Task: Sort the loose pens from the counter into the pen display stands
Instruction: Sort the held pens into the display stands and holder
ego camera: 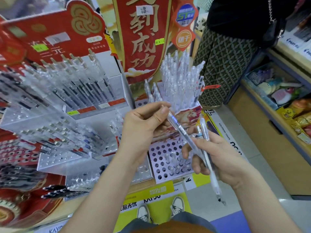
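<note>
My left hand (144, 126) pinches the upper end of a clear pen (180, 130) that slants down to the right. My right hand (213, 155) grips a small bunch of clear pens (207, 148), their tips pointing down past my wrist. Both hands hover above a white pen stand with round holes (161, 158), which holds a few pens in its lower rows. Behind it, the stand's upper tier (178, 84) is packed with upright clear pens.
Clear acrylic tiered displays (70, 101) full of pens fill the left side. A red banner (143, 36) rises behind the stands. Another person in a patterned skirt (223, 61) stands at the right, beside a shelf of goods (276, 91). My shoes (159, 211) show below.
</note>
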The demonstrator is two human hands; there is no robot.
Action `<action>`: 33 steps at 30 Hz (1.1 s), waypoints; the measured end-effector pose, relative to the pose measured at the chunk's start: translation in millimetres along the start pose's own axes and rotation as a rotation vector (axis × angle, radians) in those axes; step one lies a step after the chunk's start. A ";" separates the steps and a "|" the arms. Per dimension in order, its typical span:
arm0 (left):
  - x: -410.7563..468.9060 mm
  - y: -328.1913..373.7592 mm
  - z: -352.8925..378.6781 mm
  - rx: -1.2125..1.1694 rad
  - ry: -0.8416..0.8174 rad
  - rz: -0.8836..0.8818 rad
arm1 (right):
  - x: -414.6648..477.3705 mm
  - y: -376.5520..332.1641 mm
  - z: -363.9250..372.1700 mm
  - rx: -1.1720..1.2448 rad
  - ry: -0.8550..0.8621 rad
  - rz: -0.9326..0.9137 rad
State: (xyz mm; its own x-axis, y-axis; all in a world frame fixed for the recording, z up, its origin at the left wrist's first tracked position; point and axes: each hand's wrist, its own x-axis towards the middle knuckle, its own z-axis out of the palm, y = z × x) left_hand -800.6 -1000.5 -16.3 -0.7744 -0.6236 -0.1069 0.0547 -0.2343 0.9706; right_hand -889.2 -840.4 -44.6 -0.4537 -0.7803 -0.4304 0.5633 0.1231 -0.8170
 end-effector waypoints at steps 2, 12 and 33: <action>-6.5 22.9 -18.0 0.033 0.015 0.133 | 3.8 -3.3 12.8 -0.054 -0.011 -0.036; -25.8 110.4 -147.4 0.331 0.320 0.522 | 33.7 7.5 99.0 -0.039 0.007 -0.169; 3.1 56.5 -175.1 0.977 0.313 0.370 | 48.5 22.9 157.6 0.208 0.156 -0.152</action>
State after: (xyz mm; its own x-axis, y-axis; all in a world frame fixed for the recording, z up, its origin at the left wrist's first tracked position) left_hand -689.6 -1146.3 0.5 -0.6109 -0.7281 0.3108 -0.3803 0.6143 0.6914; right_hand -789.4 -972.1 -23.7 -0.6352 -0.6744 -0.3764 0.6030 -0.1284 -0.7874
